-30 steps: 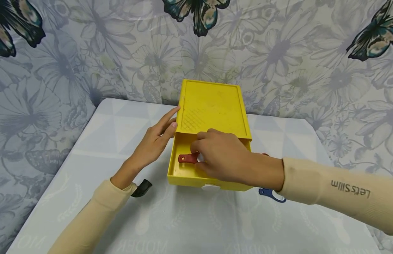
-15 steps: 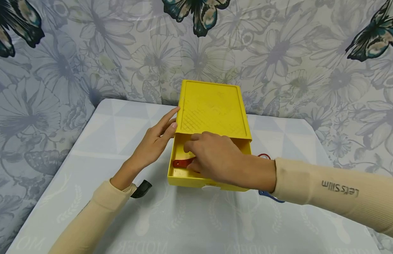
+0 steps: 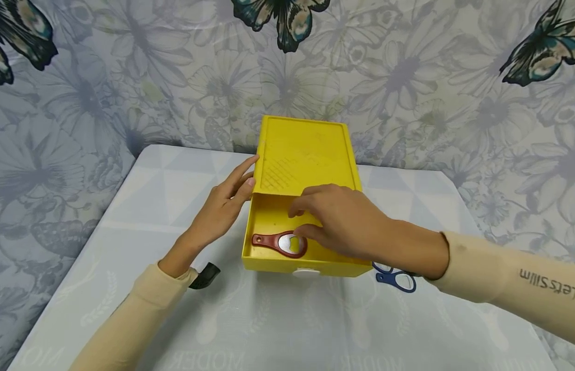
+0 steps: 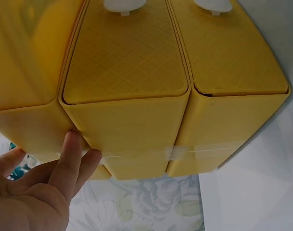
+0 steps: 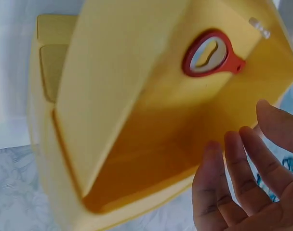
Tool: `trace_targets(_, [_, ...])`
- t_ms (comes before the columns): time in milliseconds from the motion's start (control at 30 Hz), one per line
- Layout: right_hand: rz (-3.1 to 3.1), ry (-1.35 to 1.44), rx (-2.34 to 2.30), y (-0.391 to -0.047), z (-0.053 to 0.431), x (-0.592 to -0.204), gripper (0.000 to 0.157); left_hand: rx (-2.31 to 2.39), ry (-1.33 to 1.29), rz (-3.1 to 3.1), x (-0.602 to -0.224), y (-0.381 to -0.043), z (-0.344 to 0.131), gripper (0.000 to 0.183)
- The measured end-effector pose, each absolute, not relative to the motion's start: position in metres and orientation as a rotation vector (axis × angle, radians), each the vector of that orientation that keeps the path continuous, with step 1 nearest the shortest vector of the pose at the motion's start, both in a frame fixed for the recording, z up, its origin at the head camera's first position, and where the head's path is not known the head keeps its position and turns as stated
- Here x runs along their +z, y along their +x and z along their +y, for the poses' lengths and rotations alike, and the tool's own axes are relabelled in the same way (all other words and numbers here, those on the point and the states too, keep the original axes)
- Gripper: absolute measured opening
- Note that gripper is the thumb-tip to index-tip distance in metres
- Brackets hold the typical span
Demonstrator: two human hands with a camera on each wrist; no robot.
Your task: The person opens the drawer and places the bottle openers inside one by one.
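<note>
A yellow drawer unit (image 3: 310,154) stands on the table with its top drawer (image 3: 268,264) pulled out. In the drawer, near its front left, lies a bottle opener (image 3: 273,242) with a red-brown handle and a metal head; the right wrist view also shows the bottle opener (image 5: 228,62). My right hand (image 3: 347,219) hovers over the drawer, fingers loosely bent and holding nothing. In the right wrist view, a gap shows between my right hand (image 5: 252,178) and the bottle opener. My left hand (image 3: 224,206) touches the unit's left side with its fingertips, fingers extended.
Blue-handled scissors (image 3: 396,281) lie on the table right of the drawer, partly under the right forearm. A small black object (image 3: 205,275) shows beside the left cuff. Behind the table (image 3: 287,324) is a floral wall. Lower drawers (image 4: 127,53) sit beneath the top one.
My right hand has let go of the bottle opener, leaving it on the drawer floor, and has risen and moved right. My left hand stays at the unit's side.
</note>
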State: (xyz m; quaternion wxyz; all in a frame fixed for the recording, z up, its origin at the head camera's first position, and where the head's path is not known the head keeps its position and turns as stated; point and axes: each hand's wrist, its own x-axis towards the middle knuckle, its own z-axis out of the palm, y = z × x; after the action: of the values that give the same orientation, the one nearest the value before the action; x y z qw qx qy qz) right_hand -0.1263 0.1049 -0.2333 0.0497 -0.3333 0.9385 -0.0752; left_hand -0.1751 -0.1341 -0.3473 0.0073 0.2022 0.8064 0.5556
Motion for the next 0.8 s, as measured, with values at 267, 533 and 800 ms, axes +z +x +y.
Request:
trace_targets(267, [2.94,-1.044,-0.426,-0.132,0.143,-0.228,0.025,1.755,0.619,2.525,-0.347,-0.176,-0.132,0.05])
trace_targets(533, [2.959,-1.047,-0.705,-0.13,0.177,-0.226,0.019,1.768,0.611,2.511,-0.346,-0.177,-0.131,0.05])
trace_targets(800, [3.076,-0.928,-0.769,-0.122,0.217,-0.235,0.03,1.77,0.597,2.504,-0.346,-0.177,-0.13,0.05])
